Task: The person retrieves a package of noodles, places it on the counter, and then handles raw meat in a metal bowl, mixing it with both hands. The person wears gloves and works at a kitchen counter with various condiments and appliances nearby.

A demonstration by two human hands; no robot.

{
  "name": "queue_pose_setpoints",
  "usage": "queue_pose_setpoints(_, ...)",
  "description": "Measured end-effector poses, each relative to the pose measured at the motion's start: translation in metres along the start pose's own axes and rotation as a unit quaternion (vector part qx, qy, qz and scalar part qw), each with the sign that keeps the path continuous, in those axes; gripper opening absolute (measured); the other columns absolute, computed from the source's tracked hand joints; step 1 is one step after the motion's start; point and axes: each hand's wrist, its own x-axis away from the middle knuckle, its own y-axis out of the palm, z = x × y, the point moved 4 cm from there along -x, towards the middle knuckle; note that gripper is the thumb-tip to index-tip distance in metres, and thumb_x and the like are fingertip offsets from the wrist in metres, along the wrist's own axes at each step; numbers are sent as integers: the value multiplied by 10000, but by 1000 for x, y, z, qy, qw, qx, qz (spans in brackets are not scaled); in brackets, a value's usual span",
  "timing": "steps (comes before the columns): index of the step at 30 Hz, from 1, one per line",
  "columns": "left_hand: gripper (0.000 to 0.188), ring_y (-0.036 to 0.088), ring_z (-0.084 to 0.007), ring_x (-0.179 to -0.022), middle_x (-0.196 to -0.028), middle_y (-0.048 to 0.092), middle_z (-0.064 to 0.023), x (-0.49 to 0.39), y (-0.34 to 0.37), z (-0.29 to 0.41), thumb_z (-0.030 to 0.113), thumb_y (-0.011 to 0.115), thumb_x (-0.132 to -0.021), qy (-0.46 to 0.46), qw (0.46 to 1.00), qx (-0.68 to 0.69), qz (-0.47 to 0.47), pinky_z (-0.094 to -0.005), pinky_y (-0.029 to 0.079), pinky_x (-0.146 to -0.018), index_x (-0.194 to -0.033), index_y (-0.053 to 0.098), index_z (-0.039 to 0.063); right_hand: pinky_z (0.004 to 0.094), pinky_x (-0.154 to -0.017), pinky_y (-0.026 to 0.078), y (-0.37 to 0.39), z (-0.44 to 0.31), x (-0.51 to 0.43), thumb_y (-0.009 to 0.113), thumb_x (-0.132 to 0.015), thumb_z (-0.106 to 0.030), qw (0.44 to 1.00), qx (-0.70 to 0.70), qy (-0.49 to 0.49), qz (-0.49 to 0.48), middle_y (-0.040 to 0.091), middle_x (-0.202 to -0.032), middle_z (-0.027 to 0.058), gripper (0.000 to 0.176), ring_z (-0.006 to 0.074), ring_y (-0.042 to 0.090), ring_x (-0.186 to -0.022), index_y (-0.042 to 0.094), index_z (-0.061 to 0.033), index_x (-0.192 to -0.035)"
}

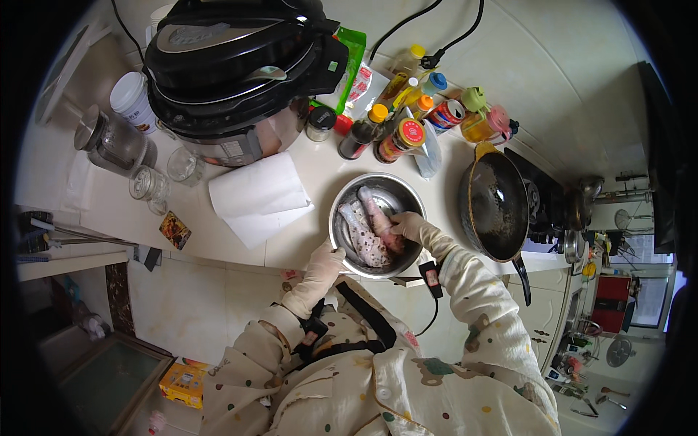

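Observation:
A stainless steel bowl (334, 229) stands at the counter's front edge with two raw chicken drumsticks in it. Dark specks, like ground seasoning, cover the left drumstick (362, 237). The right drumstick (377, 210) looks pinker and lies alongside it. My gloved right hand (410, 225) reaches over the bowl's right rim, its fingers closed around the right drumstick. At the lower left of the bowl, my gloved left hand (323, 265) grips the rim with the thumb on top. The fingertips of the left hand are hidden by the bowl.
White paper sheets (262, 191) lie left of the bowl. Behind them stands a black pressure cooker (234, 82). Sauce bottles and jars (401, 139) crowd the wall side. To the right, a wok (495, 204) has its handle jutting past the counter edge. Glass jars (146, 184) stand far left.

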Motion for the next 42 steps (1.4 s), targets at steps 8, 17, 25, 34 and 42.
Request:
queue_pose_setpoints(8,287,520,-116,-820,-969,561,-71,-1,0,-7,61,424,-847,-28,1000,-4,-1,-245,424,-757,-1119,460,-23,382,-795,441,22,-36,19,509,-760,-219,972,129,82,177,558,-978,221,432,326,545,-932,444,-8,-1131)
queue_pose_setpoints(17,291,517,-110,-810,-945,559,-66,1,3,-3,59,409,-861,-29,998,-6,47,-241,425,-748,-1142,448,-4,349,-760,442,0,-18,2,568,-680,-224,988,152,4,-10,593,-913,174,352,309,564,-866,582,-66,-995)
queue_pose_setpoints(25,286,523,-117,-786,-922,561,-64,5,2,6,56,411,-858,-38,999,-7,28,-246,436,-726,-1134,454,0,341,-667,480,35,-64,39,483,-798,-389,965,255,13,60,536,-1001,225,505,300,588,-780,417,2,-1110)
queue_pose_setpoints(34,266,504,-101,-782,-901,561,-47,2,2,-1,44,426,-847,-50,998,3,25,-235,423,-719,-1104,469,-10,337,-702,466,55,-64,15,558,-747,-329,989,127,40,63,576,-876,229,467,321,581,-814,484,67,-984)
queue_pose_setpoints(42,245,502,-102,-802,-927,571,-41,-4,2,-10,54,454,-839,6,998,-46,30,-237,408,-750,-1070,500,-16,343,-797,424,30,-46,28,572,-745,-262,995,43,-9,90,560,-970,210,451,302,549,-912,467,9,-1090)
